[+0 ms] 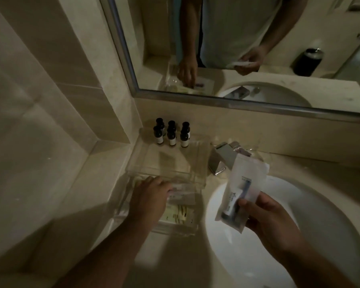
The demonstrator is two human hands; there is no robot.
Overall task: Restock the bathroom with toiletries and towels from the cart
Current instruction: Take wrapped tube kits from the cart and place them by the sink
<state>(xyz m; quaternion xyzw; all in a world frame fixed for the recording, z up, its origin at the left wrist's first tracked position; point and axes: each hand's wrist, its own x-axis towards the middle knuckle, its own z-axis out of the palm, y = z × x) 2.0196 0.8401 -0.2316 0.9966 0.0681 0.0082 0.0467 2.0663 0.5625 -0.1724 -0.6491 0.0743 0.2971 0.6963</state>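
Beige stone vanity (104,183): left hand (152,196) rests on flat sachets (182,197) in the clear acrylic tray (170,161), grip unclear; right hand (266,219) pinches a translucent white toothpaste pouch (240,183) over the round white basin (299,204), where a slip could drop it.

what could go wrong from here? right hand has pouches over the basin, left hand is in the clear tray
1. The right hand pinches the white pouches by their lower end, directly above the sink. A slip would likely drop them into the basin.
2. The left hand presses on sachets in the clear tray. A push could slide the tray, and the small dark bottles standing at its back might topple.
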